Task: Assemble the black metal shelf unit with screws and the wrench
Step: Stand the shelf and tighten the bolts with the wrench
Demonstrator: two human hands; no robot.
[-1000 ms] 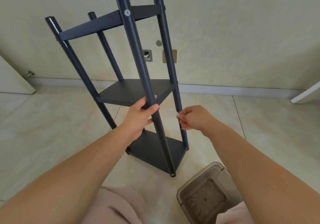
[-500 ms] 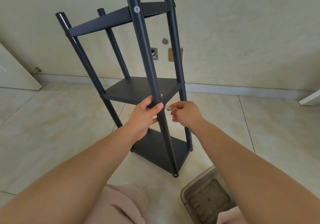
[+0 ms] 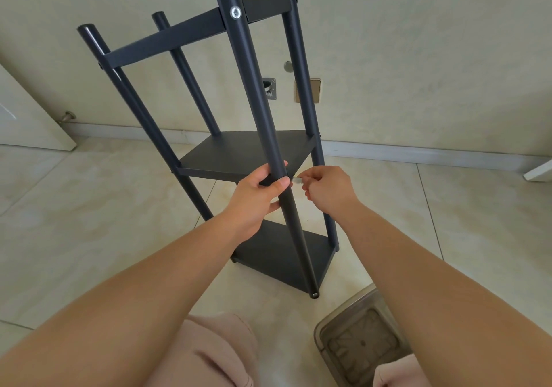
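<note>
The black metal shelf unit (image 3: 248, 153) stands on the tiled floor with three tiers and four round posts. My left hand (image 3: 260, 194) grips the nearest post (image 3: 263, 111) at the height of the middle shelf. My right hand (image 3: 327, 189) is just right of that post and pinches a small silver screw (image 3: 297, 180), its tip pointing at the post beside my left thumb. A silver screw head (image 3: 235, 12) shows on the same post at the top tier.
A translucent grey plastic box (image 3: 358, 342) sits on the floor at the lower right, by my knee. A wall with a socket plate (image 3: 312, 91) lies behind the shelf. A white door (image 3: 27, 117) stands at the left.
My right hand has moved left with the screw, from beside the far right post up to the near post. My view has shifted, so the shelf sits further right and lower.
</note>
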